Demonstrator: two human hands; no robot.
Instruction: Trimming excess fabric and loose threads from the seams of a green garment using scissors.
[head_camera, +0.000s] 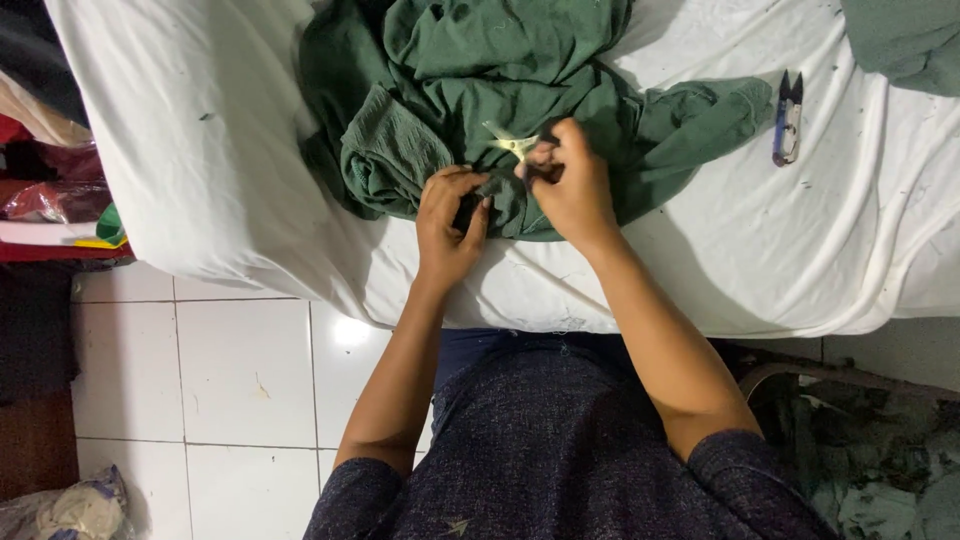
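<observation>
While my left hand (450, 222) pinches the green cloth (470, 90) flat, my right hand (570, 185) grips small yellowish snips (513, 145) pointing up-left, away from me, over it.

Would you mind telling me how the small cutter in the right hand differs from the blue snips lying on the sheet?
The yellow cutter is pale yellow; the blue snips have dark blue handles. The cutter is gripped in the right hand over the green cloth; the snips lie loose on the white sheet, clear of both hands. The hand hides most of the cutter; the snips show whole. Both are small, pointed cutting tools.
</observation>
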